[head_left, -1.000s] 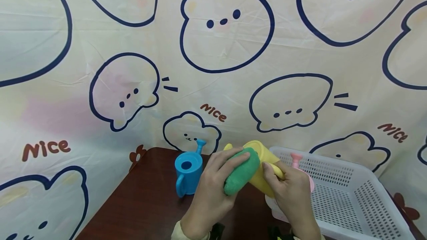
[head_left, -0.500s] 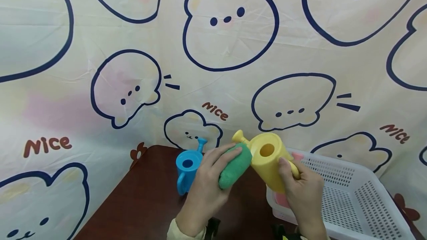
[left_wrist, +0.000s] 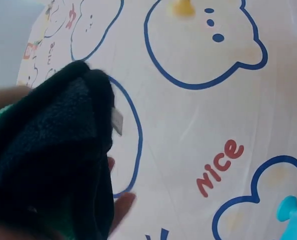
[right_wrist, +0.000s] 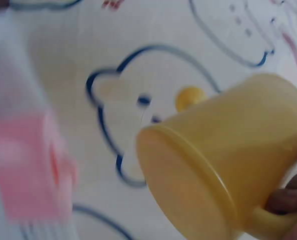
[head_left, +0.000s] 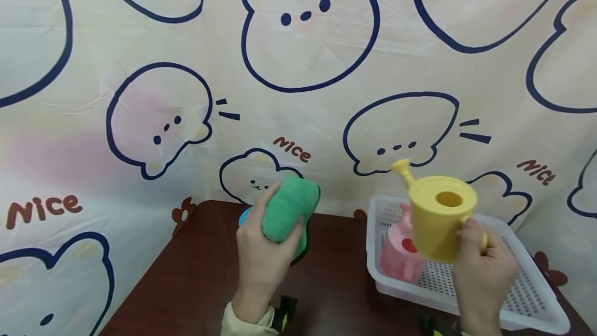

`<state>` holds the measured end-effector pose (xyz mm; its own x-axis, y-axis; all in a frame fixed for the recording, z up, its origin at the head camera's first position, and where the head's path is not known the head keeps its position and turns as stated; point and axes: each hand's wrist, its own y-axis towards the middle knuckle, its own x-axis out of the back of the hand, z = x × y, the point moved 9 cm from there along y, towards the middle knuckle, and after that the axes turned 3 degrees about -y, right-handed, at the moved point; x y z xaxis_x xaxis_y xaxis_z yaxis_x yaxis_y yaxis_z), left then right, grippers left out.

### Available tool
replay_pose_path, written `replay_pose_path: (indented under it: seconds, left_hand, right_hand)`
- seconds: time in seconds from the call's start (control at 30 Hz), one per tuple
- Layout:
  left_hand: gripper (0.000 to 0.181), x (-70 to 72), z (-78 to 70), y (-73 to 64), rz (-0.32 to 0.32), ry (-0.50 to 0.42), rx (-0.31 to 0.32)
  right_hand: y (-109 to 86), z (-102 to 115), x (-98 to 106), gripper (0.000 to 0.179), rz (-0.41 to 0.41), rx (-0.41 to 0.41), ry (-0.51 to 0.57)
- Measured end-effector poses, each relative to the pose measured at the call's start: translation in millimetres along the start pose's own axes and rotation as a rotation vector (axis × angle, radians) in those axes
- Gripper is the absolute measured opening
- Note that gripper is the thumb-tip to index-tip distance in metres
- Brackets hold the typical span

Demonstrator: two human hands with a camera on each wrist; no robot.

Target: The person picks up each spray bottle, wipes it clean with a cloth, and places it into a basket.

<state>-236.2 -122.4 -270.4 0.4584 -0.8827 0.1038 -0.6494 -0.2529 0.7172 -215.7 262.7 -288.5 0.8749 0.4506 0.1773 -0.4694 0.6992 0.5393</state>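
My left hand (head_left: 263, 261) grips a folded green cloth (head_left: 289, 206) above the table; its dark underside fills much of the left wrist view. By its handle, my right hand (head_left: 482, 268) holds a yellow watering can (head_left: 436, 217) upright over the white basket (head_left: 378, 271). That can's round base faces the camera in the right wrist view. A pink watering can (head_left: 401, 253) stands in the basket's left part, below and left of the yellow one. Mostly hidden behind my left hand is a blue watering can (head_left: 243, 217), whose spout (left_wrist: 288, 207) shows in the left wrist view.
The dark brown table (head_left: 196, 274) carries the basket on its right side. Behind it hangs a pale curtain (head_left: 280, 123) printed with cartoon bear outlines, close to the table's back edge.
The yellow watering can has moved right, away from the green cloth, to above the basket. My left hand has turned with the cloth, which now hangs partly unfolded. The head view has shifted slightly.
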Motion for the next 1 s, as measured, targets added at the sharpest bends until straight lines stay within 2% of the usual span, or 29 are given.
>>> replay_pose_path:
  seconds: [0.1,0.17,0.23,0.43,0.6,0.8,0.9,1.0]
  left_hand:
    - [0.070,11.7,11.2,1.2,-0.072,-0.011,0.107]
    - [0.068,19.3,16.9,2.1,-0.112,-0.017,0.155]
    - [0.066,27.3,20.6,3.0,-0.156,-0.015,0.184]
    - [0.065,46.6,23.2,4.7,-0.283,-0.040,0.198]
    - [0.066,50.1,22.7,4.1,-0.322,-0.085,0.176]
    - [0.069,62.8,22.9,3.5,-0.413,-0.120,0.146]
    - [0.069,68.6,25.8,3.7,-0.437,-0.120,0.150]
    - [0.070,71.2,28.8,4.2,-0.444,-0.113,0.163]
  right_hand:
    - [14.0,-22,14,0.045,-0.043,-0.075,-0.069]
    - [21.6,-36,20,0.048,-0.042,-0.108,-0.110]
    - [27.5,-50,20,0.052,-0.004,-0.142,-0.162]
    - [29.8,-94,-1,0.062,0.241,-0.231,-0.306]
    - [18.3,-119,-17,0.062,0.415,-0.280,-0.429]
    - [15.0,-132,-30,0.065,0.599,-0.208,-0.566]
    - [13.4,-137,-35,0.065,0.765,-0.179,-0.622]
    - [7.7,-143,-40,0.058,0.942,-0.120,-0.698]
